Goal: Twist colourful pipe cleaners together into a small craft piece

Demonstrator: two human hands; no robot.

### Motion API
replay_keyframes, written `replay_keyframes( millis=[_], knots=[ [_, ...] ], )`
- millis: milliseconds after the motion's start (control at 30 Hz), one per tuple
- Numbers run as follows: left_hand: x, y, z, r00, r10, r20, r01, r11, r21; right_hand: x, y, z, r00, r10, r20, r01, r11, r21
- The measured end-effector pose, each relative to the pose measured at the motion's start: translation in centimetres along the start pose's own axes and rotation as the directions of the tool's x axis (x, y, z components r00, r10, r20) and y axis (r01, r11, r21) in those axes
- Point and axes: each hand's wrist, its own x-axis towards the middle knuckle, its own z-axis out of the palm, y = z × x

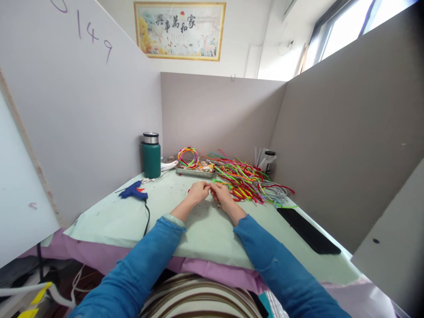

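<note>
My left hand and my right hand meet fingertip to fingertip over the middle of the table. Both are closed in a pinch. What lies between the fingers is too small and too hidden to name; a bit of red shows beside the left hand. Just beyond my right hand spreads a heap of colourful pipe cleaners. Behind the hands sits a shallow metal tray of small pieces, with a ring of multicoloured pipe cleaners standing at its back.
At left lies a blue glue gun with its black cord trailing to the front edge. A green bottle stands behind it. A black flat pad lies at right, and a black-lidded container stands at back right. Grey partitions enclose the table.
</note>
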Motion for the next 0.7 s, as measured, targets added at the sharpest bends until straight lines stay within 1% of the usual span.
replay_keyframes(
  millis=[100, 233, 333, 467, 600, 700],
  knots=[
    [-0.10, 0.28, -0.23, 1.000, -0.028, 0.009, 0.028, 0.999, -0.043, 0.12, 0.17, -0.04, 1.000, -0.010, -0.013, 0.010, 1.000, -0.010],
    [-0.18, 0.55, -0.50, 0.998, -0.049, 0.030, 0.052, 0.994, -0.092, 0.30, 0.44, -0.10, 0.998, 0.050, -0.038, -0.050, 0.999, 0.006],
    [-0.09, 0.53, -0.42, 0.998, -0.048, 0.032, 0.050, 0.996, -0.077, 0.43, 0.54, -0.06, 0.997, 0.080, 0.017, -0.081, 0.993, 0.083],
    [0.20, 0.25, -0.03, 0.997, -0.078, 0.007, 0.078, 0.995, -0.065, 0.59, 0.54, -0.06, 0.989, 0.066, 0.130, -0.086, 0.984, 0.157],
    [0.24, 0.22, -0.02, 0.996, -0.088, 0.004, 0.088, 0.992, -0.091, 0.60, 0.69, -0.13, 0.976, 0.076, 0.202, -0.105, 0.986, 0.133],
    [0.06, 0.44, -0.28, 0.997, -0.079, 0.013, 0.080, 0.993, -0.092, 0.48, 0.87, -0.15, 0.976, 0.076, 0.204, -0.095, 0.992, 0.084]
  ],
)
